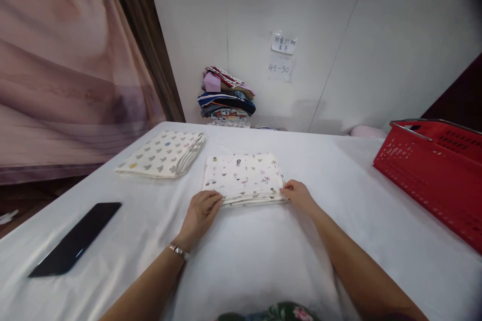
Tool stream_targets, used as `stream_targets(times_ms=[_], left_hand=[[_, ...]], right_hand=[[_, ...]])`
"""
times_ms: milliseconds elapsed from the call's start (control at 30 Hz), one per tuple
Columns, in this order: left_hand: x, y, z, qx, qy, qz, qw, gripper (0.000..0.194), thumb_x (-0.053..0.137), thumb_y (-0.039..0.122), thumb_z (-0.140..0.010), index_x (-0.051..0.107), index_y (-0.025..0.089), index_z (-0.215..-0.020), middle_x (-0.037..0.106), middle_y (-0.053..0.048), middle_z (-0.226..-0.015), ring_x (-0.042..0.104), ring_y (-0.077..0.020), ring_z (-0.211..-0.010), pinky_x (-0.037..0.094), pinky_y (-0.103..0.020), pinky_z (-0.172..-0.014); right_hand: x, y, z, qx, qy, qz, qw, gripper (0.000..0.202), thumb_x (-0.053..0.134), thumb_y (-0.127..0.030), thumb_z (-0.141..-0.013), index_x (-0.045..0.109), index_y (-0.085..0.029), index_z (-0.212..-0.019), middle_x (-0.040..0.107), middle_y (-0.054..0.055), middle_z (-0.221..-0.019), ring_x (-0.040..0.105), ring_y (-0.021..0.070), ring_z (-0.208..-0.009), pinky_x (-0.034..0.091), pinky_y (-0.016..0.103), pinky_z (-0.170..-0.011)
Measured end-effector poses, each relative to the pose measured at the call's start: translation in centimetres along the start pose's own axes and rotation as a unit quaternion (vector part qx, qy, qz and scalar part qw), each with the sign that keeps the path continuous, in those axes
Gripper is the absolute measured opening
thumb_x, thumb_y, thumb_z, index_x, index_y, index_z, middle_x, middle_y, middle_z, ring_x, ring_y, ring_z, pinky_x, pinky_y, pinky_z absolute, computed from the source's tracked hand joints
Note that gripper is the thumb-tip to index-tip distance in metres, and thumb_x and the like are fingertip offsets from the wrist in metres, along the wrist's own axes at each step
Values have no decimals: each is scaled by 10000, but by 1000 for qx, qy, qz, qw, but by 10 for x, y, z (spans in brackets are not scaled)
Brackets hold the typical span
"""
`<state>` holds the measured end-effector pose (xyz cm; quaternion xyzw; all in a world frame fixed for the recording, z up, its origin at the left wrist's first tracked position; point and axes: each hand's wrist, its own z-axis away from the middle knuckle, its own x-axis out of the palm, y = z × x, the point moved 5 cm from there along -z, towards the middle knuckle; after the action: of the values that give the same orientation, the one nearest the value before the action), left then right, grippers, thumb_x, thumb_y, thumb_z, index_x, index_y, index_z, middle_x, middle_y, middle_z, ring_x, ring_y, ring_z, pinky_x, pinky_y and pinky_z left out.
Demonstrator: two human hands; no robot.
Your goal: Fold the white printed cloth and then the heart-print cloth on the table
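Observation:
A white cloth (244, 178) with small printed figures lies folded into a layered rectangle in front of me. My left hand (203, 208) is closed at its near left corner, fingers pressed together on the edge. At the near right corner, my right hand (297, 194) pinches the cloth between thumb and fingers. Farther left rests a second folded cloth (161, 155), cream with grey mushroom-like shapes, touched by neither hand.
A black phone-like slab (75, 239) lies on the white-covered table (256, 266) at left. At the right edge stands a red perforated basket (433, 175). Behind the table rises a stack of folded fabrics (228, 95), near paper notes (282, 55) on the wall.

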<state>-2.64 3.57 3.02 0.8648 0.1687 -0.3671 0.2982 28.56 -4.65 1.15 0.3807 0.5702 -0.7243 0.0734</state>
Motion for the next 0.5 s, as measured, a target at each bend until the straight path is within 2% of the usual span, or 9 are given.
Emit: stream_targets(times_ms=[133, 267, 433, 500], left_hand=[[-1, -6, 3, -11, 12, -10, 1000, 212, 480, 324, -872, 652, 228, -950, 644, -42, -1004, 563, -192, -977, 450, -371, -874], [-2, -15, 5, -67, 15, -6, 998, 223, 477, 345, -870, 663, 234, -920, 635, -32, -1020, 548, -189, -998, 453, -345, -884], [-3, -19, 5, -127, 8, 19, 992, 255, 465, 381, -868, 674, 236, -859, 632, -24, -1010, 532, -183, -1009, 450, -322, -887], [-5, -20, 6, -152, 19, 31, 988, 273, 461, 392, -863, 674, 228, -816, 635, -30, -989, 536, -183, -989, 452, -322, -872]], right_hand=[[0, 3, -1, -2, 17, -37, 999, 155, 553, -348, -646, 545, -195, -620, 539, -30, -542, 474, 131, -533, 319, 239, -506], [-9, 6, 0, -10, 66, -71, 995, 140, 552, -326, -631, 547, -193, -586, 510, -39, -519, 445, 124, -532, 317, 239, -513], [-1, 20, 0, 29, 35, -119, 992, 173, 557, -323, -613, 507, -188, -517, 411, -53, -453, 371, 103, -472, 273, 233, -459], [1, 23, 1, 20, 33, -114, 993, 185, 557, -334, -624, 509, -188, -520, 399, -58, -432, 363, 98, -442, 269, 231, -440]])
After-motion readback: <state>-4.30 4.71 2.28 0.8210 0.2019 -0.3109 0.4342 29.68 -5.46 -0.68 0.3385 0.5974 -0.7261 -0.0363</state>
